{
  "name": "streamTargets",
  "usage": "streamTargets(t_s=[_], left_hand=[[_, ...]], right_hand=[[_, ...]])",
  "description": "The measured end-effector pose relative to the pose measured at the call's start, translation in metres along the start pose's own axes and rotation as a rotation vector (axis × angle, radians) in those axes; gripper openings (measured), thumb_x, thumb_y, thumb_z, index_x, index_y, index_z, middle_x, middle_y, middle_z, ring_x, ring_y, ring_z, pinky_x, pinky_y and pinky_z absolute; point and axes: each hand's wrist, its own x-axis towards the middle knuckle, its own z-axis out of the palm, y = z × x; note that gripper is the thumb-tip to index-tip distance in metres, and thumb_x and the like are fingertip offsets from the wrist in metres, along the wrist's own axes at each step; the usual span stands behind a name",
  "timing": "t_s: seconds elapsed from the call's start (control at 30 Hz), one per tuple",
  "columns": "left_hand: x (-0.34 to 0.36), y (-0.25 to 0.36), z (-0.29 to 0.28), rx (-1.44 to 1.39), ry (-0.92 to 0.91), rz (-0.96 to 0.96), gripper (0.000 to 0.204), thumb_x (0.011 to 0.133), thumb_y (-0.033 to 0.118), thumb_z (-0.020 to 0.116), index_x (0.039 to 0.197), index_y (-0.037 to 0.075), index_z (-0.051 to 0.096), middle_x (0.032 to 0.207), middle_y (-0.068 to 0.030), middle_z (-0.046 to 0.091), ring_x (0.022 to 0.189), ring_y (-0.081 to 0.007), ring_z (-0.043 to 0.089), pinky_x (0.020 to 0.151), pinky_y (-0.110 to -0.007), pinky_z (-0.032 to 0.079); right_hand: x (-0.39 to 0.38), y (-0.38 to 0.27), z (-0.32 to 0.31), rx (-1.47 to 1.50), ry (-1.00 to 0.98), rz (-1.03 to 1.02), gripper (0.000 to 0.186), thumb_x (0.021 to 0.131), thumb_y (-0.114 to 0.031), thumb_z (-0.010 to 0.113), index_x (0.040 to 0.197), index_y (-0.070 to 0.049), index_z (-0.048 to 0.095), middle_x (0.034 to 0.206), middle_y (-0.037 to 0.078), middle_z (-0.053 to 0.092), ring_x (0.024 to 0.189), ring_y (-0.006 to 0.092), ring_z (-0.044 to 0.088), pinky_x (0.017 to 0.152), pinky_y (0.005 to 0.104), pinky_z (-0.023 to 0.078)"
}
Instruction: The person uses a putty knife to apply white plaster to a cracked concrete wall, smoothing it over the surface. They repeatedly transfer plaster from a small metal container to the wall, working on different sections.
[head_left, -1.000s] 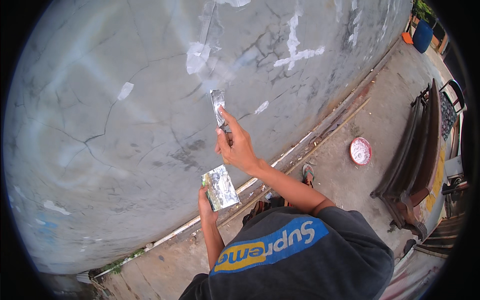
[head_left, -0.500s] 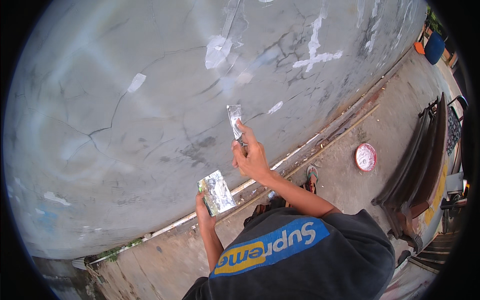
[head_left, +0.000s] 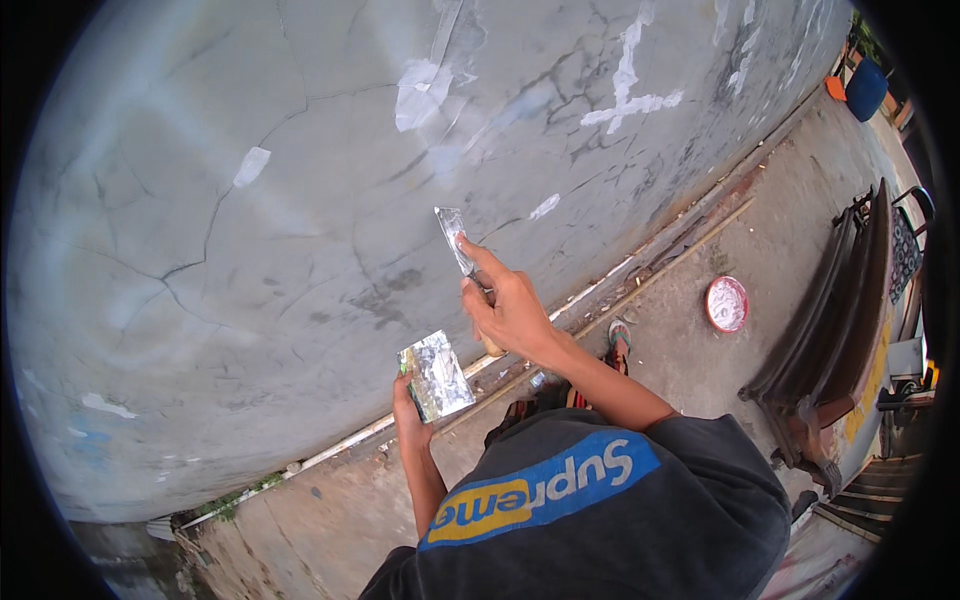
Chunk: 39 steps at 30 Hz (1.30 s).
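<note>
My right hand (head_left: 512, 308) grips a putty knife (head_left: 449, 228) with a smeared metal blade and a wooden handle. Its index finger presses along the blade, which points up at the cracked grey wall (head_left: 290, 260); whether it touches the wall I cannot tell. Lower and to the left, my left hand (head_left: 407, 412) holds a flat rectangular plate (head_left: 442, 372) by its edge, smeared with shiny whitish filler. On the wall are white filler patches: a broad one (head_left: 423, 95), a small one (head_left: 252, 166) over a crack and another (head_left: 545, 206) right of the blade.
A red bowl (head_left: 709, 308) of white filler stands on the concrete floor to the right. Beyond it is a dark brown bench (head_left: 815, 340). A long thin pole (head_left: 690, 257) lies near the wall's foot. At the far right stands a blue barrel (head_left: 866, 92).
The putty knife has tilted more to the left and its wooden handle now shows below my right hand. My left hand keeps its hold on the plate. The view has shifted slightly.
</note>
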Motion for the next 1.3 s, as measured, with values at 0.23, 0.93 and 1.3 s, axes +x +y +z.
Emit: streamTargets(t_s=[0.23,0.93,1.3], left_hand=[[0.004,0.002,0.006,-0.027,-0.044,-0.014,0.041,0.095,0.027,0.047,0.126,0.001,0.052,0.114,-0.0111,0.064,0.100,-0.0225,0.065,0.090,-0.037,0.051],[0.004,0.002,0.004,0.029,-0.043,-0.038,0.043,0.094,0.028,0.047,0.128,0.001,0.052,0.116,-0.0111,0.064,0.101,-0.0235,0.065,0.090,-0.038,0.052],[-0.004,0.003,0.023,0.014,-0.061,-0.035,0.044,0.094,0.029,0.048,0.129,0.002,0.050,0.116,-0.0114,0.063,0.103,-0.0238,0.064,0.090,-0.038,0.051]], right_hand=[[0.037,-0.027,-0.025,0.106,0.222,-0.075,0.057,0.094,-0.007,0.055,0.148,-0.002,0.036,0.055,0.006,0.053,0.046,0.0132,0.053,0.047,0.0315,0.044],[0.018,0.090,0.006,-0.302,0.244,-0.378,0.058,0.091,0.001,0.059,0.146,-0.002,0.040,0.055,0.005,0.051,0.043,0.0120,0.047,0.046,0.0269,0.041],[0.026,0.019,-0.016,-0.201,0.177,-0.128,0.057,0.090,-0.002,0.059,0.144,-0.003,0.042,0.047,0.008,0.042,0.039,0.0173,0.041,0.046,0.0330,0.038]])
